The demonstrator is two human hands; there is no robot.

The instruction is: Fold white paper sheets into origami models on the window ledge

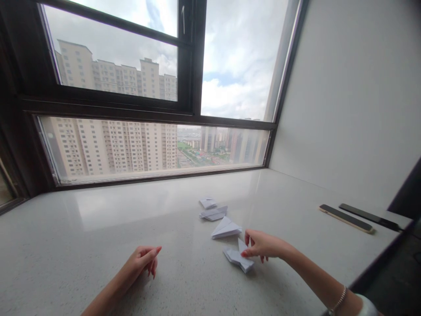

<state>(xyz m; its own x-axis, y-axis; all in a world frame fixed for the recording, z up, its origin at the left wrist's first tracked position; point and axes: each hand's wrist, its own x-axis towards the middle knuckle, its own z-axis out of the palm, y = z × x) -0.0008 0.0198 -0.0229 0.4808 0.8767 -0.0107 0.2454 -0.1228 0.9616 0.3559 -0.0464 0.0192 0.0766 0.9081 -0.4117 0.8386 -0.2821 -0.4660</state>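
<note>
The right hand reaches in from the right side of the desk, its thumb touching the nearest piece of folded paper. The index finger curves down close to that piece's raised flap, while the other fingers bend beneath the palm; whether thumb and index finger pinch the flap between them I cannot tell. This nearest paper lies on the desk, to the right of the middle of the view, with a few angled edges and the pointed flap standing up under the hand. Just beyond it sits a triangular folded paper, then a long, slanted folded paper, and farthest off a small four-sided folded paper, the four forming a loose row that runs toward the window. The left hand is well apart from the papers, on the left, holding nothing, its fingers loosely curled in and the thumb laid along the index finger. A beaded bracelet circles the right wrist, near a white sleeve. Toward the right edge of the desk, near the wall, lie a gold-edged phone and a slim black object side by side.
</note>
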